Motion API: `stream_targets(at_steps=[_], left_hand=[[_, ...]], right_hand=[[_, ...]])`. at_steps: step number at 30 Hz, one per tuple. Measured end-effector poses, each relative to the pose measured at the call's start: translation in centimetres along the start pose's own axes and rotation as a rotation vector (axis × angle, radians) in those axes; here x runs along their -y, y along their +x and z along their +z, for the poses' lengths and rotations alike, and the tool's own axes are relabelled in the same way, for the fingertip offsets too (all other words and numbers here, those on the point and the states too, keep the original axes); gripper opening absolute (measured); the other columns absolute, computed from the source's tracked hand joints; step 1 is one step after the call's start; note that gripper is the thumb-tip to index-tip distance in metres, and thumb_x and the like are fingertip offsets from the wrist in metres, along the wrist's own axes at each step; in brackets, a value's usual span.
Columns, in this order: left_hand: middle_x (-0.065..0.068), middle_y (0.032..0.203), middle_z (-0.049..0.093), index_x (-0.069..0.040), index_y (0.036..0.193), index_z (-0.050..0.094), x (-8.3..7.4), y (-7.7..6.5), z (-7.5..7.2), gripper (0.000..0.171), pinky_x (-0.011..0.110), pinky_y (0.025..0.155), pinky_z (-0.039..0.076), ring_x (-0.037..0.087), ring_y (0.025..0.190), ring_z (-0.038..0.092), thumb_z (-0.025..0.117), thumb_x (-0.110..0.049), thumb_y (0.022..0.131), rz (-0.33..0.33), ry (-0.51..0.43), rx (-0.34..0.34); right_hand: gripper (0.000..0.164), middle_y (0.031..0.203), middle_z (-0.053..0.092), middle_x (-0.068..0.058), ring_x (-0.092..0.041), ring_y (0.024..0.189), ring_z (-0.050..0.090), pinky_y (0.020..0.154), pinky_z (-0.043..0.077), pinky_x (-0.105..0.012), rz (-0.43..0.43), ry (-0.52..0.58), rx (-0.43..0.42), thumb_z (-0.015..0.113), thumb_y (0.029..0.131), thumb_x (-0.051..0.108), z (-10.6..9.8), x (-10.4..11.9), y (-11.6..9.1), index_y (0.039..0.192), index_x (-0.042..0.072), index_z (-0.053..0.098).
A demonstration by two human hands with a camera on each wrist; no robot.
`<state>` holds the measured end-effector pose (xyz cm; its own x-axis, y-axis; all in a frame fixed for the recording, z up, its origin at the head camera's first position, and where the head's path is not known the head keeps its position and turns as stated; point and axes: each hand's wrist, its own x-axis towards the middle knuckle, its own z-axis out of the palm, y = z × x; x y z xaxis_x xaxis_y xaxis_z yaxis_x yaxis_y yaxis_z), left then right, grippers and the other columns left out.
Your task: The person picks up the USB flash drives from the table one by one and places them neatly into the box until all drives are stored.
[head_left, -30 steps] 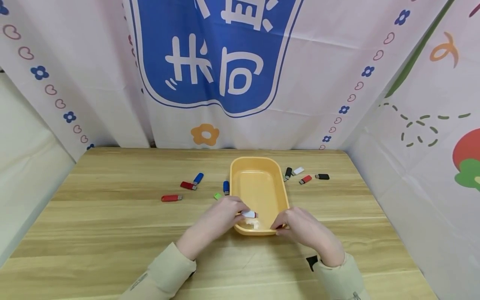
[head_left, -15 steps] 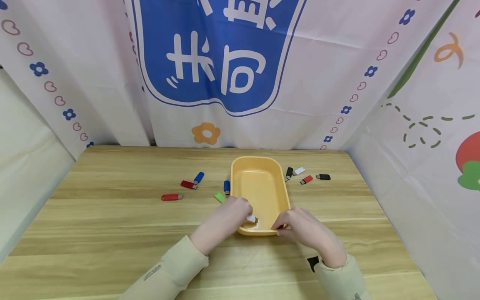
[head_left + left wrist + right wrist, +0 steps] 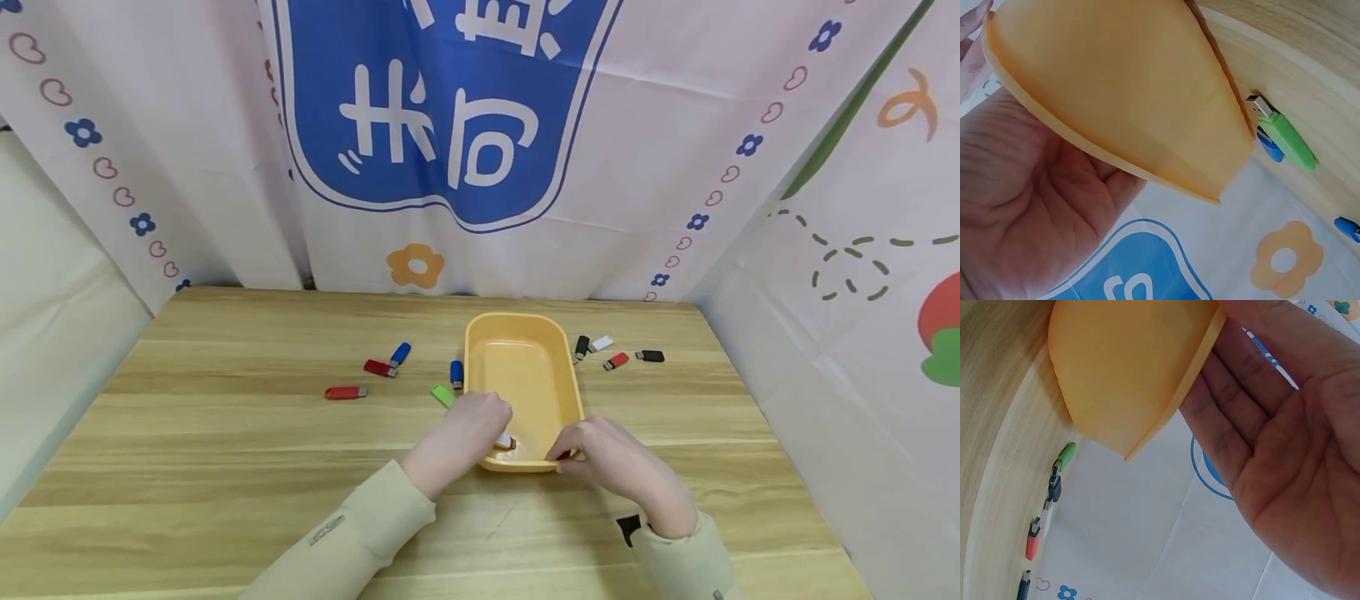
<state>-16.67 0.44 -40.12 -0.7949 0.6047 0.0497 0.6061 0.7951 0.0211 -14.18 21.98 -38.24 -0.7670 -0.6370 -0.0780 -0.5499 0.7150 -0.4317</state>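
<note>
In the head view, my left hand point(image 3: 467, 433) reaches over the near left side of a yellow tray point(image 3: 517, 321). It pinches a white USB flash drive point(image 3: 505, 441) low inside, close to the near end. My right hand point(image 3: 611, 454) grips the tray's near right corner, fingertips inside the rim and thumb outside. A small dark red patch shows between those fingers. Both wrist views show the tray wall hiding the fingertips: the left palm point(image 3: 1041, 212) lies beside the rim, and the right palm point(image 3: 1297, 469) faces the camera.
Left of the tray lie a green flash drive point(image 3: 443, 395), a blue one point(image 3: 457, 374), another blue one point(image 3: 401, 354) and two red ones point(image 3: 380, 367). To its right are two black drives point(image 3: 649, 356), a white one point(image 3: 602, 343) and a red one point(image 3: 616, 361). A printed curtain point(image 3: 337, 250) hangs behind.
My left hand has moved slightly right and turned knuckles up, bringing the white flash drive lower toward the tray's near end. More of the green drive shows. The right hand keeps its grip.
</note>
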Motion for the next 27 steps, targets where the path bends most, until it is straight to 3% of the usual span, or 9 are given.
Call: stream_targets(at_steps=[13,27], left_hand=[[-0.004,0.074,0.071,-0.016,0.080,0.074,-0.70,0.92,0.19,0.007,0.026,0.059,0.053,0.010,0.062,0.064,0.075,-0.012,0.086,-0.046,0.200,0.074],[-0.004,0.076,0.070,-0.016,0.080,0.072,-0.64,1.10,0.06,0.008,0.027,0.063,0.050,0.011,0.067,0.065,0.075,-0.010,0.084,-0.058,0.199,0.118]], right_hand=[[0.010,0.090,0.077,0.008,0.000,0.081,0.067,0.072,0.056,-0.022,0.009,-0.003,0.006,0.078,0.084,0.010,-0.10,-0.03,-0.05,0.091,0.017,0.080],[0.010,0.090,0.077,0.008,0.001,0.081,0.066,0.071,0.056,-0.023,0.010,0.004,0.004,0.078,0.084,0.009,-0.12,0.06,0.01,0.091,0.016,0.080]])
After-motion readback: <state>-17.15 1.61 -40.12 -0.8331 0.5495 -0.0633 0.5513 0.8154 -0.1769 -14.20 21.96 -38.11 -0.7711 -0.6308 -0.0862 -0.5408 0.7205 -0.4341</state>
